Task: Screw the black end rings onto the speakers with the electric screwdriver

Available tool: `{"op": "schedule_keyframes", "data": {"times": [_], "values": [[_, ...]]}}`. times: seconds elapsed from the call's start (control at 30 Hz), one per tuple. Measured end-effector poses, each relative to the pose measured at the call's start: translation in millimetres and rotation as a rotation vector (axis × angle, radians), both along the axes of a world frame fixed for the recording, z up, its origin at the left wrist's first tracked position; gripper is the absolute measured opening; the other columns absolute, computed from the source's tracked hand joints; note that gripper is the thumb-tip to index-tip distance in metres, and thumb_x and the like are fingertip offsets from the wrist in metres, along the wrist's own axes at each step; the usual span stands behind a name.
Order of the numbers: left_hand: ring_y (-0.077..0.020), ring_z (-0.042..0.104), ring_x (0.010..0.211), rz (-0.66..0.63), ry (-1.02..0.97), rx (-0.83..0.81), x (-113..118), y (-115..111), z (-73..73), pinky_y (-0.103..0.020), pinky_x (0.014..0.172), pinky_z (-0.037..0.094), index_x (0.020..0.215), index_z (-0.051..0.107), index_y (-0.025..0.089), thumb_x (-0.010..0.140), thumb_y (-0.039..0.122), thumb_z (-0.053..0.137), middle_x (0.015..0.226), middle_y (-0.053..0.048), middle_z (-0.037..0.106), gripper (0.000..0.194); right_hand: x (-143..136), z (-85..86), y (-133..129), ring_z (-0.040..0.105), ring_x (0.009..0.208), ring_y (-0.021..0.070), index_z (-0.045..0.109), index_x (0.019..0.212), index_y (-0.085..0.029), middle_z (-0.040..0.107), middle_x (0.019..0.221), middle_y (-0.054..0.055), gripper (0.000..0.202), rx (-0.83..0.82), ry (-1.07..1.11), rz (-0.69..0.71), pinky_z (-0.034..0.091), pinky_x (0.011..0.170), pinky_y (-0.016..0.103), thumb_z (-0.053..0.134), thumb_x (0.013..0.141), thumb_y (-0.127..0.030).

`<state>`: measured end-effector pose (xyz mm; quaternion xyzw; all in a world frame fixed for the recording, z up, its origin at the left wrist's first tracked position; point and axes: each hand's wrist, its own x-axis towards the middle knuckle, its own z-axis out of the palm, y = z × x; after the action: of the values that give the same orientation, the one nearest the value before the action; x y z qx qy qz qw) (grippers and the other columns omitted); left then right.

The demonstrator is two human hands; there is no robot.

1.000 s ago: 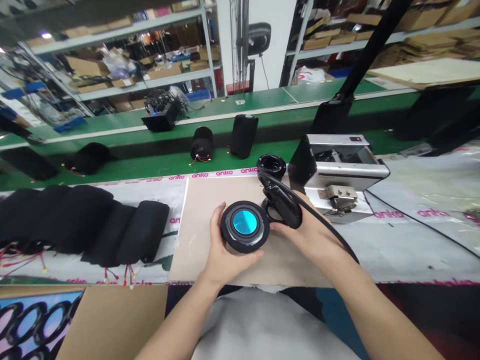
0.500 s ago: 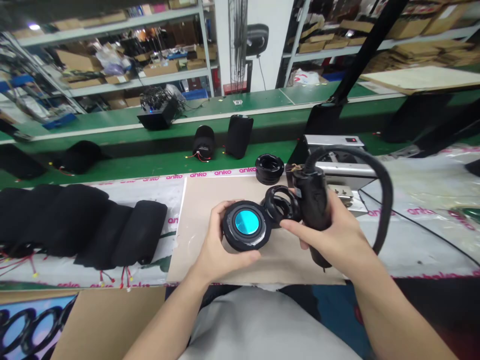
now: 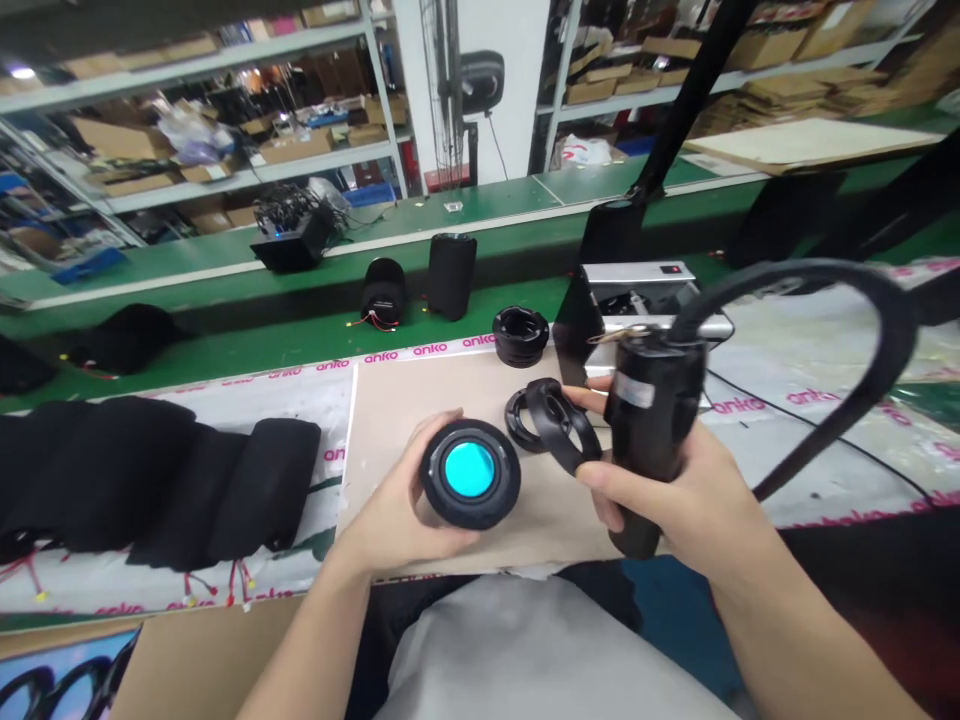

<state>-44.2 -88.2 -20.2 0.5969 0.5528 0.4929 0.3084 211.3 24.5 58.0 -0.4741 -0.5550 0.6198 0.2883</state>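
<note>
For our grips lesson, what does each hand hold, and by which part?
Left fingers: a round black piece with blue disc, around its side. Right fingers: a black cylindrical tool, around its body, and a glossy black ring, by its rim.

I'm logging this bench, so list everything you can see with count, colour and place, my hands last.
Blue-faced cylinder: 1, black, in left hand
Tool: 1, black, in right hand
Held ring: 1, black, in right hand
Loose ring: 1, black, on board
Collar: 1, black, far end of board
Machine: 1, silver, beyond tool
Cylinder row: count unclear, black, left
Far cylinders: at least 2, black, beyond board
Board: 1, beige, centre
Sheet: count unclear, white, around board
Cable pile: 1, black, back left
Fan: 1, black, back
Shelves: 2, grey, back
Boxes: many, brown, mostly shelves
Left hand: 1, bare, centre
Right hand: 1, bare, right of centre
</note>
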Motion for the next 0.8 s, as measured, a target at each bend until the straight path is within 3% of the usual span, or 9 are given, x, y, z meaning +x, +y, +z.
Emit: {"op": "schedule_keyframes", "data": {"times": [0.07, 0.13, 0.23, 0.4, 0.47, 0.53, 0.63, 0.7, 0.8], "values": [[-0.0410, 0.065, 0.145, 0.123, 0.091, 0.138, 3, -2, -9.8, -0.054, 0.121, 0.057, 0.155, 0.057, 0.029, 0.068, 0.042, 0.104, 0.153, -0.015, 0.063, 0.100, 9, -4.6, -3, 0.057, 0.047, 0.0147, 0.059, 0.149, -0.026, 0.072, 0.075, 0.000, 0.086, -0.051, 0.102, -0.060, 0.049, 0.048, 0.030, 0.095, 0.073, -0.043], [-0.0388, 0.066, 0.141, 0.379, 0.109, 0.297, 17, -1, -23.9, -0.054, 0.121, 0.055, 0.150, 0.057, 0.030, 0.065, 0.046, 0.106, 0.148, -0.013, 0.063, 0.101, 16, -12.5, -5, 0.056, 0.043, 0.0106, 0.058, 0.143, -0.029, 0.079, 0.110, 0.005, 0.086, -0.099, 0.221, -0.083, 0.046, 0.045, 0.029, 0.099, 0.070, -0.047], [-0.0412, 0.051, 0.158, 0.606, 0.020, 0.373, 48, -2, -41.1, -0.061, 0.129, 0.046, 0.160, 0.042, 0.034, 0.067, 0.049, 0.105, 0.165, -0.015, 0.049, 0.113, 19, -27.3, -6, 0.056, 0.042, 0.0062, 0.056, 0.138, -0.029, 0.067, 0.150, 0.013, 0.086, -0.154, 0.357, -0.014, 0.057, 0.050, 0.035, 0.102, 0.069, -0.051], [-0.0408, 0.015, 0.176, 0.309, -0.146, 0.081, 69, -31, -36.5, -0.064, 0.137, 0.035, 0.178, 0.012, 0.042, 0.092, 0.037, 0.086, 0.190, -0.009, 0.008, 0.113, 7, -42.0, 3, 0.061, 0.044, 0.0069, 0.050, 0.141, -0.034, 0.061, 0.159, 0.009, 0.082, -0.198, 0.519, 0.185, 0.073, 0.080, 0.051, 0.100, 0.077, -0.046], [-0.0403, 0.018, 0.175, 0.199, -0.158, -0.011, 58, -42, -27.9, -0.062, 0.138, 0.036, 0.179, 0.013, 0.042, 0.097, 0.034, 0.080, 0.190, -0.008, 0.013, 0.106, 2, -43.3, 6, 0.063, 0.045, 0.0071, 0.051, 0.140, -0.035, 0.069, 0.146, 0.003, 0.076, -0.226, 0.581, 0.229, 0.073, 0.078, 0.047, 0.098, 0.081, -0.045], [-0.0415, 0.028, 0.172, 0.146, -0.148, -0.092, 39, -43, -18.4, -0.063, 0.136, 0.038, 0.178, 0.014, 0.044, 0.095, 0.036, 0.084, 0.187, -0.010, 0.025, 0.109, -1, -43.9, 9, 0.063, 0.045, 0.0082, 0.051, 0.140, -0.035, 0.077, 0.112, -0.004, 0.072, -0.220, 0.634, 0.265, 0.073, 0.076, 0.046, 0.096, 0.084, -0.045], [-0.0461, 0.044, 0.164, 0.018, -0.062, -0.156, 6, -27, -4.9, -0.066, 0.129, 0.046, 0.178, 0.012, 0.045, 0.075, 0.041, 0.103, 0.180, -0.014, 0.038, 0.138, -4, -44.7, 12, 0.062, 0.043, 0.0088, 0.050, 0.141, -0.034, 0.072, 0.083, -0.009, 0.072, -0.191, 0.672, 0.310, 0.073, 0.084, 0.049, 0.095, 0.086, -0.046], [-0.0485, 0.048, 0.161, -0.148, 0.011, -0.114, -9, -12, 1.1, -0.065, 0.126, 0.049, 0.176, 0.025, 0.042, 0.060, 0.042, 0.110, 0.178, -0.017, 0.040, 0.143, -4, -44.5, 14, 0.062, 0.043, 0.0084, 0.051, 0.141, -0.033, 0.076, 0.093, -0.006, 0.072, -0.179, 0.648, 0.314, 0.073, 0.087, 0.052, 0.095, 0.085, -0.046], [-0.0489, 0.039, 0.166, -0.266, 0.021, 0.036, -5, 5, -0.2, -0.063, 0.130, 0.046, 0.160, 0.050, 0.036, 0.056, 0.041, 0.112, 0.179, -0.017, 0.038, 0.121, 1, -40.4, 15, 0.061, 0.042, 0.0089, 0.052, 0.140, -0.035, 0.077, 0.131, 0.005, 0.075, -0.125, 0.536, 0.266, 0.074, 0.071, 0.050, 0.098, 0.081, -0.044]]}}
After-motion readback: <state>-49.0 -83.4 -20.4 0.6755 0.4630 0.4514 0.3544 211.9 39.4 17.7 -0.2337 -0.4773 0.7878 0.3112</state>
